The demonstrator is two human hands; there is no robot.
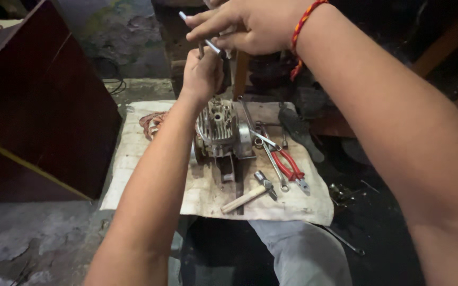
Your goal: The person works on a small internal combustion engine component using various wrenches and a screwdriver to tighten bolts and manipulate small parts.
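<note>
A: What are the two hands doing?

B: Both are raised at the far side of the scene, above the engine [221, 132]. The left hand [202, 71] is curled into a fist around a thin metal rod [201, 50] that stands upright out of the top of the fist. The right hand [245, 24] is just above it, fingers pressed together and pinching a slim metal tool [200, 32] that slants across the rod's upper end. The two hands are almost touching.

A: And the engine?

B: It is a small finned metal engine block, sitting on a stained pale sheet [133, 159] spread over a low bench. It lies directly below the left hand, near the sheet's middle.

A: What else is on the sheet?

B: To the right of the engine lie red-handled pliers [288, 164], with a spanner [274, 167] just beside them and touching or overlapping; I cannot tell which. Nearer to the viewer, a small hammer [250, 193] with a wooden handle lies at a slant. A coil of reddish wire [152, 124] sits at the far left of the sheet.

A: Anything around the bench?

B: A dark red panel [43, 106] stands to the left. The right wrist wears a red and orange thread band [303, 32]. The person's knee in grey cloth [298, 249] shows at the near edge, below the sheet.
</note>
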